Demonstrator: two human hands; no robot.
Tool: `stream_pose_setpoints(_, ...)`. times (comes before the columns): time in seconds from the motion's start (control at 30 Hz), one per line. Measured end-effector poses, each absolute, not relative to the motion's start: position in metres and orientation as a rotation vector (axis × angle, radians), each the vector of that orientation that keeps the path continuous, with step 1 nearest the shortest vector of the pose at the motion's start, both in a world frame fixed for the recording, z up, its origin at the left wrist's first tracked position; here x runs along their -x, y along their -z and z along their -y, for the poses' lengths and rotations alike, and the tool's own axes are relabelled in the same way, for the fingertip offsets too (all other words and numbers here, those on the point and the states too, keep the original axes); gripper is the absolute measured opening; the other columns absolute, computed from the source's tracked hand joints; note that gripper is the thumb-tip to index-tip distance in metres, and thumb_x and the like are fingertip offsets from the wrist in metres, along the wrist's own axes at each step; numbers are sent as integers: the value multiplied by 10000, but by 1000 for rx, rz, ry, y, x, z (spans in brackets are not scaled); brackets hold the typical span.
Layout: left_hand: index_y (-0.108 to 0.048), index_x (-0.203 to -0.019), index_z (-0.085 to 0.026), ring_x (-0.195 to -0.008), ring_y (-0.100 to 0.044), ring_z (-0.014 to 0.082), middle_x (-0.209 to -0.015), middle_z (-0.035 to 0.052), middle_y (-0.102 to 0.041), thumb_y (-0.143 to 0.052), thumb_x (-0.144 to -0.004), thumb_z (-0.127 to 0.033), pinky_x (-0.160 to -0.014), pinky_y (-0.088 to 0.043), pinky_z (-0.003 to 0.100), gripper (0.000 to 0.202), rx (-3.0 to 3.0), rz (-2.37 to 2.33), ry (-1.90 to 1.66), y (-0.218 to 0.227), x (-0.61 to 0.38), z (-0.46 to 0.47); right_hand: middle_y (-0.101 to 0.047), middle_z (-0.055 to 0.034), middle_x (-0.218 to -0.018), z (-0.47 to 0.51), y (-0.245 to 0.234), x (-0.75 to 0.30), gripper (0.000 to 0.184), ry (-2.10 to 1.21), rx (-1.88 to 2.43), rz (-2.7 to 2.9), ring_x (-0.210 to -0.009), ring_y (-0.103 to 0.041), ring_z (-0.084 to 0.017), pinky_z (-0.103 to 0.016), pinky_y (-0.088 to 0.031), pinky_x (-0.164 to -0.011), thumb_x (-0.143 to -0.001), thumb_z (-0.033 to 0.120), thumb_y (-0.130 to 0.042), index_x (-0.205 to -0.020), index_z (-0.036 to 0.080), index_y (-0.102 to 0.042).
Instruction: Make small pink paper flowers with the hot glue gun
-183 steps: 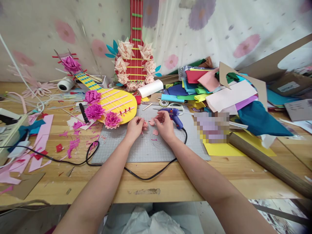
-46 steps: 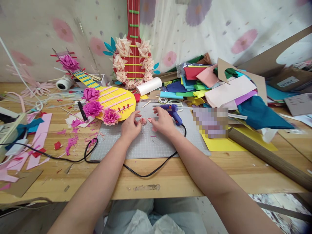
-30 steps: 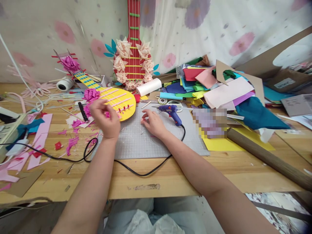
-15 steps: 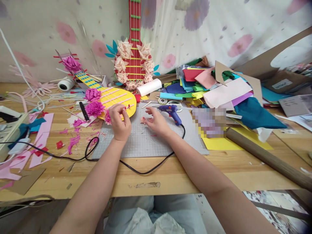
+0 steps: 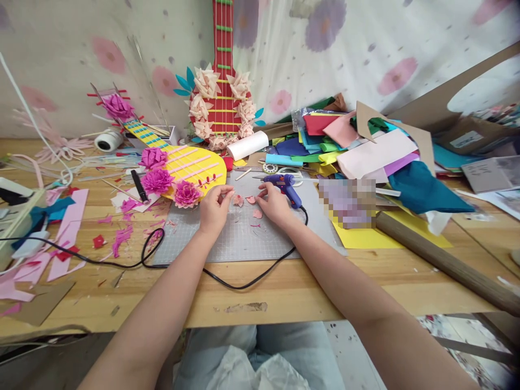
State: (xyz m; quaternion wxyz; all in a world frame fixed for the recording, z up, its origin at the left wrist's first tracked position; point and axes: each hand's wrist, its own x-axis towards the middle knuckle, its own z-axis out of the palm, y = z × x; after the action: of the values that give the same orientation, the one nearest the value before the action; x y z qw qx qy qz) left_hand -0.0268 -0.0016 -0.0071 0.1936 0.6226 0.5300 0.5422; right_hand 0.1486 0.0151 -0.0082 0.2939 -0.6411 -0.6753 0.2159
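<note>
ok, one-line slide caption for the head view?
Left hand and right hand flank pink petal pieces on a gray cutting mat, blue-violet glue gun lying beyond the right.

Your 2 bare arms reach forward from the lower corners, slanting inward. Your left forearm [image 5: 158, 298] and right forearm [image 5: 345, 281] end in hands that face each other, near but apart. Your left hand [image 5: 213, 208] is curled, thumb and index fingertips drawn close; whether they meet is unclear. Your right hand [image 5: 271, 203] bends loosely, knuckles up, thumb below and apart from the index finger.
</note>
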Motion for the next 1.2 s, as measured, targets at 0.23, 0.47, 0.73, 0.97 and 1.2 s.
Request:
stream_pose_setpoints(0.23,-648,-839,-177,-527,-477,87,-724,2,-641,-609,-780,-267,-579,-436,235,114,-1720,-1516,-1506,6,26,3,-646,4,-810,-17,13,-152,288,-657,1588,1626,-675,-583,-146,-308,-422,-670,-735,159,-581,-1005,209,-494)
stream_pose_setpoints(0.47,-603,-917,-181,-513,-484,59,-806,5,-629,-625,-740,-257,-516,-427,203,194,-1541,-1384,-1440,5,8,13,-587,47,-717,-10,0,-150,383,-1309,1233,1177,-513,-495,-72,-208,-341,-466,-618,318,-687,-905,212,-457)
stream_pose_setpoints(0.73,-608,-787,-152,-586,-564,105,-738,27,-630,-710,-631,-393,-401,-415,180,305,-1144,-1143,-1200,-11,-1,22,-605,48,-689,-3,-5,-149,478,-1491,1090,1211,-451,-496,-70,-197,-337,-404,-549,355,-755,-899,213,-463)
stream_pose_setpoints(0.97,-617,-753,-141,-585,-569,94,-767,35,-657,-715,-611,-359,-386,-434,166,278,-1076,-1179,-1198,-10,3,20,-655,24,-721,-1,-5,-151,376,-1502,1063,1329,-463,-545,-77,-189,-370,-404,-676,428,-681,-904,213,-472)
stream_pose_setpoints(1.2,-611,-754,-138,-575,-562,91,-783,39,-642,-701,-627,-361,-368,-446,168,272,-1065,-1186,-1156,-12,4,19,-618,53,-695,2,-6,-148,457,-1515,1032,1298,-459,-528,-74,-193,-373,-408,-595,364,-760,-913,215,-467)
